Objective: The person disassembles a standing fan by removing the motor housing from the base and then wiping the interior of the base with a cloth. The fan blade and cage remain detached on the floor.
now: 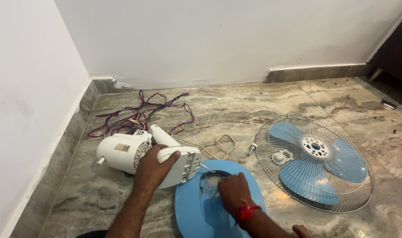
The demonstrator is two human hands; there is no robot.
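Bare corner of a room with white walls and a stone floor

Two plain white walls (218, 39) meet in a corner up and to the left of where the hands work, the left one (24, 110) running down beside them. A grey stone skirting (315, 72) lines the foot of both walls, stepping out thicker on the far right. The floor (254, 101) is polished marble, streaked brown and grey, with thin tile joints and a soft sheen of light. At the far right, well away from the hands, a dark opening (397, 48) cuts into the wall.
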